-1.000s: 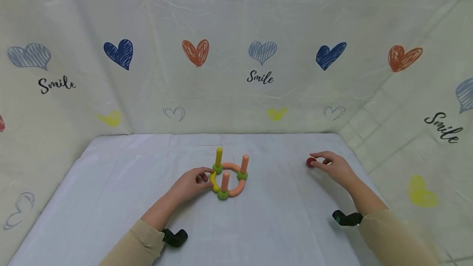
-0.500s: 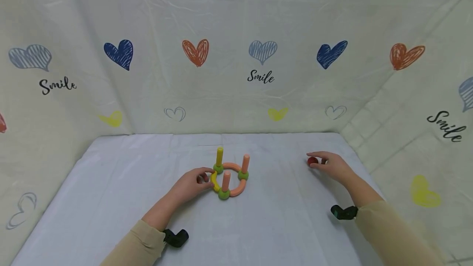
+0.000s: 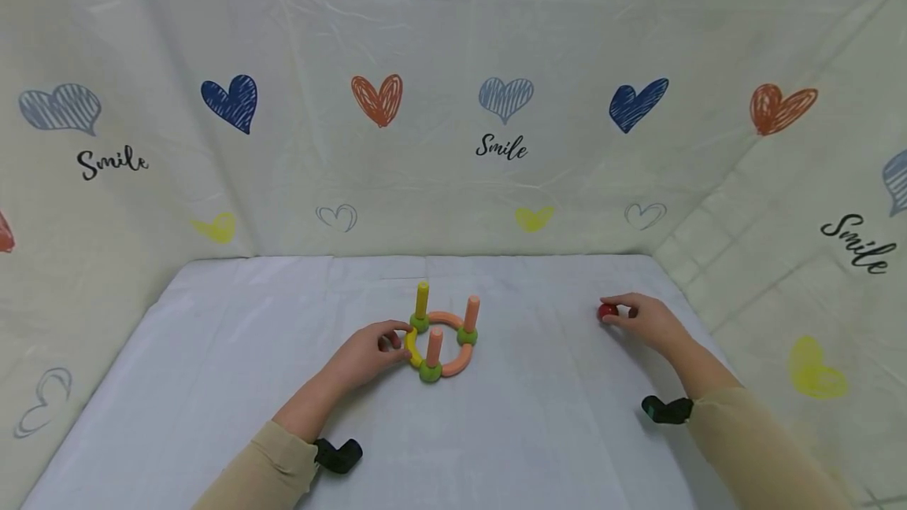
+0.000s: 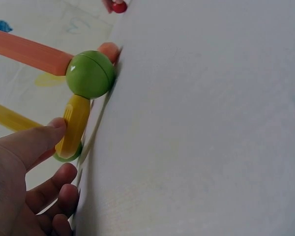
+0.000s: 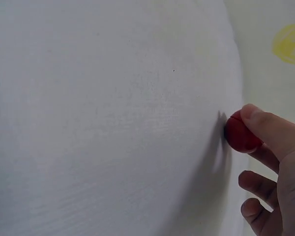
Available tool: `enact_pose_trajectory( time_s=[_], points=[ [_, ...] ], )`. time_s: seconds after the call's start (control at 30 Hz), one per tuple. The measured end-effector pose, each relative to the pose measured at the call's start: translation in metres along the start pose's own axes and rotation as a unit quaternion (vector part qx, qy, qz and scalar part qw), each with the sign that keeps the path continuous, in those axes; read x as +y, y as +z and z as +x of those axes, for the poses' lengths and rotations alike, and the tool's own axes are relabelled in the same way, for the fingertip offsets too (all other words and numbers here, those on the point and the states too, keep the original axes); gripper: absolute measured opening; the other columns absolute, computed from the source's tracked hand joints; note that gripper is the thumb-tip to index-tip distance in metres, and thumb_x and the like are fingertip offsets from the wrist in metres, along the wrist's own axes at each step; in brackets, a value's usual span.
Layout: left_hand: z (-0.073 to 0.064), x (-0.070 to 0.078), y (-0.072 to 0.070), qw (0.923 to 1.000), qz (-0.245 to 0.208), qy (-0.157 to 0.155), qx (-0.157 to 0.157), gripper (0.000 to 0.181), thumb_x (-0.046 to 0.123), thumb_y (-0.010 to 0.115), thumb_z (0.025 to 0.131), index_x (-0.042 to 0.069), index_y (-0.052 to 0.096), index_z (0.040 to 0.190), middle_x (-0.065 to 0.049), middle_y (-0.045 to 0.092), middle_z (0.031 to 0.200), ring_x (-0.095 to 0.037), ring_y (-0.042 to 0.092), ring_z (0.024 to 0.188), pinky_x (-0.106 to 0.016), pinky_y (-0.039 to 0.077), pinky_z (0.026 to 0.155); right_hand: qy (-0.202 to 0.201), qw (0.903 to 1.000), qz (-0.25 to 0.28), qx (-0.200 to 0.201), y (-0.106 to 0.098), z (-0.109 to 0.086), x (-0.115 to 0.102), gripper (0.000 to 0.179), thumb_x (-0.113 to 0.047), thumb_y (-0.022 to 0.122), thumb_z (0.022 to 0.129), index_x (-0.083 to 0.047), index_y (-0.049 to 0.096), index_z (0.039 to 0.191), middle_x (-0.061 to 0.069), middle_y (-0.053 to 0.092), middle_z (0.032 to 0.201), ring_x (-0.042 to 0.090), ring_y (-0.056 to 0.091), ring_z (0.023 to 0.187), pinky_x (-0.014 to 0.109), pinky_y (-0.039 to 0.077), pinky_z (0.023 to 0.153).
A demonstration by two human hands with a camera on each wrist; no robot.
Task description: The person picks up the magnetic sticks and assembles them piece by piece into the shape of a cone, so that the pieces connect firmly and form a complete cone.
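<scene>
A toy ring frame of curved sticks and green balls stands mid-table, with a yellow upright stick [image 3: 421, 301] and two orange upright sticks [image 3: 472, 314]. My left hand [image 3: 364, 353] pinches the yellow curved stick [image 4: 74, 125] on the frame's left side, thumb on its near face. A green ball [image 4: 90, 74] joins that stick to an orange one in the left wrist view. Far to the right, my right hand [image 3: 648, 324] holds a small red ball [image 5: 242, 132] between thumb and fingers, close over the cloth. The ball's far side is hidden by the fingers.
A white cloth [image 3: 524, 431] covers the table. Behind and at the right hangs a pale curtain [image 3: 439, 179] printed with hearts and the word Smile. Dark wrist cameras [image 3: 338, 456] sit on both forearms.
My right hand has shifted slightly right with the red ball, after its fingers loosened and closed around it again. My left hand and the ring frame have stayed in place.
</scene>
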State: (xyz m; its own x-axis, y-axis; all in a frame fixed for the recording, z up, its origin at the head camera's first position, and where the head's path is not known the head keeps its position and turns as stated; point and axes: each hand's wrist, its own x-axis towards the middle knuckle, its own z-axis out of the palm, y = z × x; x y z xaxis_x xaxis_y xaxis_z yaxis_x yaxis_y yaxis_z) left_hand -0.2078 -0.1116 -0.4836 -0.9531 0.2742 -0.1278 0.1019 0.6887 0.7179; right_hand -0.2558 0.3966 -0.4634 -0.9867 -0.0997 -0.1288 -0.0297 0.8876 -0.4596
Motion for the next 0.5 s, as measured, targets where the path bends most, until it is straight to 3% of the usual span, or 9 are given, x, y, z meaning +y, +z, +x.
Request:
enact_pose_trajectory(
  time_s=[0.5],
  points=[
    [-0.002,0.002,0.000,1.0000,-0.003,-0.001,0.001,0.038,0.029,0.077,0.088,0.026,0.066,0.125,0.008,0.061,0.090,-0.014,0.053,0.080,-0.033,0.044,0.072,0.007,0.9994,-0.033,0.011,-0.001,-0.012,0.007,0.058,-0.045,0.073,0.088,-0.012,0.062,0.135,0.018,0.060,0.119,0.030,0.050,0.093,0.034,0.041,0.067]
  ],
)
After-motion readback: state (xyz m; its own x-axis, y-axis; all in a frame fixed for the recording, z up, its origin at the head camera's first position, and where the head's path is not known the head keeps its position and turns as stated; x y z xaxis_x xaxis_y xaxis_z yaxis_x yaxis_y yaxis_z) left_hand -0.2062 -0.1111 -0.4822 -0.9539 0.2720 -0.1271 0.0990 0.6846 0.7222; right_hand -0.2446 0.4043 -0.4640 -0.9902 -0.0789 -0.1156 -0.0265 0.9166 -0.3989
